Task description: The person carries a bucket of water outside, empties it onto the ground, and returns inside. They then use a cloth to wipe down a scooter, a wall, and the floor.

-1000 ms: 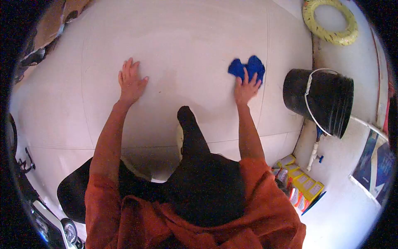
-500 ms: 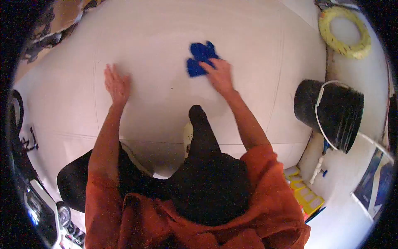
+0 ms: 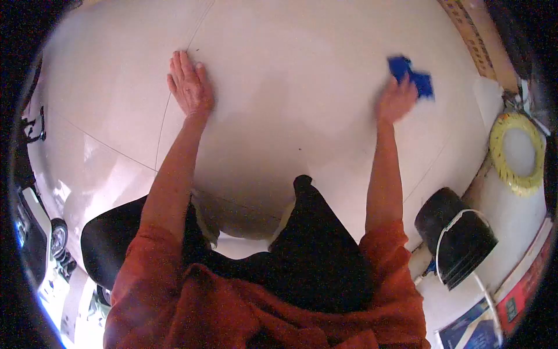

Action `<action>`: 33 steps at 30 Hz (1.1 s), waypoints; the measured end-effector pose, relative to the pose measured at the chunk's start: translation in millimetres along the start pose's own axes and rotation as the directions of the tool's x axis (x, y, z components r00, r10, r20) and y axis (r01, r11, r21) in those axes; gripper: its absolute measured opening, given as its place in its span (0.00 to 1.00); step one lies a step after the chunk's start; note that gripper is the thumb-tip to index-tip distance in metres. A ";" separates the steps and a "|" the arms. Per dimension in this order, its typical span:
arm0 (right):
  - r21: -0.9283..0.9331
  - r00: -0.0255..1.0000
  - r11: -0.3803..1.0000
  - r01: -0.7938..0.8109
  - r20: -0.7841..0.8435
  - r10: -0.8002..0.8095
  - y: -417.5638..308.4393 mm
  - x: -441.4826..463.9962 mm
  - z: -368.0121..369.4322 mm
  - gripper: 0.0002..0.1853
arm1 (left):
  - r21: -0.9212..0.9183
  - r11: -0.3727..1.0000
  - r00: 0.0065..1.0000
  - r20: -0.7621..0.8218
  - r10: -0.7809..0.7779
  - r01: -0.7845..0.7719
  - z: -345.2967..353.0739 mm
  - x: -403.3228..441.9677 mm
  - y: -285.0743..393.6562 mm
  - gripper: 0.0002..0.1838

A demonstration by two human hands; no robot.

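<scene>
A blue cloth lies bunched against the pale tiled floor, at the upper right. My right hand presses on it, fingers over its near edge and slightly smeared by motion. Well to the left, my left hand rests flat on the floor with the fingers stretched out and the thumb apart, holding nothing. My bent knees in dark trousers are between my two arms, close to the floor.
To the right stands a black bucket with a white handle. Beyond it is a yellow coiled ring by the wall. Cardboard is at the upper right edge. A small wheel shows at the left.
My right hand has swept the blue cloth to the right. My left hand is now flat on the floor farther forward. The view has shifted, with the bucket and yellow ring lower in it.
</scene>
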State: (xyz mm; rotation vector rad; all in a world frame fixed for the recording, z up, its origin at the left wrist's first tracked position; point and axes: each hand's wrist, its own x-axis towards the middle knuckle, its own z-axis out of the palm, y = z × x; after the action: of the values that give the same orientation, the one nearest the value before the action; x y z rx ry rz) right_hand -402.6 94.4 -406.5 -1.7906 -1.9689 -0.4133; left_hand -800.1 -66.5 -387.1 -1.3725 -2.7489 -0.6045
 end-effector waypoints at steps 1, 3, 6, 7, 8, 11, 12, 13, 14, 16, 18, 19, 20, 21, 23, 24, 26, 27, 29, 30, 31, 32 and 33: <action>0.050 0.990 0.995 0.091 0.108 -0.095 -43.1 19.5 10.8 0.24 | 0.012 1.000 1.000 0.014 -0.015 0.015 4.3 1.3 -1.5 0.27; 0.230 0.960 0.937 0.265 0.033 -0.279 -125.5 37.5 19.1 0.23 | -0.005 1.000 1.000 -0.006 -0.001 0.001 5.8 1.0 4.5 0.27; 0.498 0.861 0.766 0.407 0.072 -0.504 -241.6 28.4 3.0 0.25 | -0.088 0.996 1.000 0.019 0.018 -0.017 -2.1 6.6 -4.3 0.27; 0.686 0.814 0.636 0.354 0.110 -0.571 -258.0 4.6 22.1 0.27 | -0.120 0.993 0.999 0.041 0.029 -0.024 -3.8 4.6 -7.3 0.27; 0.665 0.781 0.638 0.389 0.131 -0.611 -281.9 -8.6 -0.2 0.25 | -0.158 0.987 0.997 0.069 0.033 -0.022 -3.9 4.9 -12.0 0.27; 0.631 0.720 0.646 0.430 0.191 -0.667 -310.5 -45.4 -42.4 0.22 | -0.230 0.970 0.987 0.122 0.105 -0.075 -5.0 15.0 -39.0 0.27; 0.607 0.700 0.655 0.450 0.215 -0.681 -313.0 -63.0 -53.2 0.21 | -0.367 0.930 0.965 0.231 0.128 -0.036 -9.4 19.0 -46.4 0.27; 0.621 0.701 0.655 0.429 0.229 -0.676 -310.5 -75.7 -63.8 0.21 | -0.490 0.872 0.930 0.328 0.163 0.020 -21.3 22.9 -53.4 0.26; 0.652 0.680 0.645 0.398 0.262 -0.685 -296.4 -84.7 -72.0 0.19 | -0.380 0.914 0.863 0.500 0.075 0.141 -38.5 28.3 -50.3 0.24; 0.667 0.628 0.662 0.341 0.362 -0.689 -260.2 -99.9 -89.8 0.17 | -0.351 0.871 0.629 0.774 0.064 0.343 -99.7 28.9 -38.5 0.20; 0.544 0.556 0.804 0.239 0.603 -0.573 -222.1 -92.3 -122.7 0.18 | -0.282 0.638 0.436 0.895 -0.093 0.716 -133.3 16.5 -31.9 0.21; 0.411 0.494 0.895 0.173 0.750 -0.440 -199.5 -84.2 -146.3 0.20 | -0.311 0.691 0.496 0.865 -0.079 0.653 -146.1 1.5 -38.9 0.18; 0.353 0.457 0.934 0.054 0.823 -0.337 -167.5 -92.1 -144.6 0.19 | -0.337 0.740 0.554 0.830 -0.058 0.582 -160.8 -11.9 -44.9 0.16; 0.279 0.409 0.958 -0.065 0.883 -0.230 -132.0 -106.6 -137.5 0.19 | -0.333 0.746 0.544 0.837 -0.048 0.577 -175.2 -23.4 -50.7 0.16; 0.139 0.305 0.727 -0.673 0.947 0.100 -75.6 -100.3 -169.3 0.17 | -0.023 0.716 0.151 0.982 -0.117 0.698 -211.3 -44.8 -52.1 0.21; 0.017 0.064 0.383 -0.924 0.992 0.110 -56.4 -70.4 -208.2 0.17 | -0.008 0.655 0.128 0.982 -0.136 0.756 -231.0 -56.5 -39.5 0.21; -0.150 -0.151 -0.037 -0.988 0.988 0.032 -25.1 -21.6 -296.2 0.17 | 0.006 0.537 0.073 0.989 -0.126 0.844 -268.6 -82.6 -15.1 0.21; -0.218 -0.220 -0.328 -0.919 0.975 -0.029 -9.9 -10.6 -328.4 0.18 | 0.006 0.486 0.047 0.994 -0.097 0.874 -282.6 -91.1 -4.1 0.20; -0.246 -0.242 -0.612 -0.752 0.966 -0.092 18.7 10.6 -401.2 0.18 | 0.061 0.570 -0.035 0.998 -0.057 0.820 -319.7 -95.6 54.5 0.22; -0.242 -0.181 -0.729 -0.640 0.970 -0.163 28.4 18.7 -435.4 0.19 | 0.140 0.442 -0.136 0.990 -0.042 0.886 -330.6 -98.2 78.2 0.24; -0.245 -0.102 -0.823 -0.513 0.969 -0.225 38.2 25.5 -466.4 0.20 | 0.226 0.308 -0.233 0.972 -0.016 0.924 -341.3 -99.9 103.0 0.26; -0.263 -0.025 -0.843 -0.469 0.958 -0.285 50.6 30.5 -494.6 0.21 | 0.217 0.344 -0.231 0.973 -0.002 0.913 -358.4 -98.7 142.3 0.26; -0.244 0.047 -0.861 -0.446 0.954 -0.295 51.0 38.8 -519.9 0.23 | 0.242 0.284 -0.269 0.962 0.056 0.928 -377.7 -94.5 186.0 0.27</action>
State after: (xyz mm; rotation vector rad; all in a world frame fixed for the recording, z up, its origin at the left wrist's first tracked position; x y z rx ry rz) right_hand -290.6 -127.2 54.8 -0.9464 0.5280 2.0659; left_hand -659.0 -168.0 7.8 0.6461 -4.8690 -1.2664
